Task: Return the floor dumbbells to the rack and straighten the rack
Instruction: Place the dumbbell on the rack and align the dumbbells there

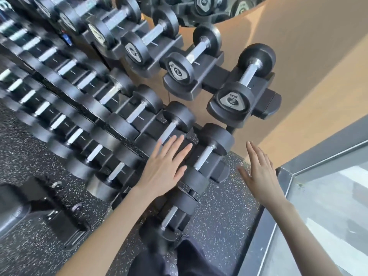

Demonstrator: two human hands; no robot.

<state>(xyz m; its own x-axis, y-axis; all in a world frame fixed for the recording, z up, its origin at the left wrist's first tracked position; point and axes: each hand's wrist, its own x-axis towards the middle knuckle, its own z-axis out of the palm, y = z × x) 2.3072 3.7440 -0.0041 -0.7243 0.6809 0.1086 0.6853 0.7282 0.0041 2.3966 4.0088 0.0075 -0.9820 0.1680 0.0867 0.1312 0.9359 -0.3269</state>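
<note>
At the rack's near end, both hands are open and empty: the left hand (166,168) lies flat, fingers spread, over the front head of a middle-tier dumbbell (175,124), palm seemingly touching it, though I can't tell how firmly. The right hand (258,172) hovers apart, fingers straight, off to the side of the end dumbbell (207,156), gripping nothing. So this looks like the straightening step, nudging rather than lifting. To do it well, I'd say press squarely on the head so the weight slides back into its cradle instead of twisting, and bring the right hand to the outer head of the end dumbbell to steady it, keeping fingers off the gaps between neighbouring heads where they could get pinched. Moving outward, the rack (266,102) climbs in tiers: up top, two small dumbbells marked 2 (232,99) sit in their saddles beside larger ones, while the lowest row runs off blurred to the left. Below the hands another dumbbell (169,218) sits low by the person's dark clothing; whether it rests in a cradle or on the speckled floor (225,212) I cannot tell. It may be one to return.
</note>
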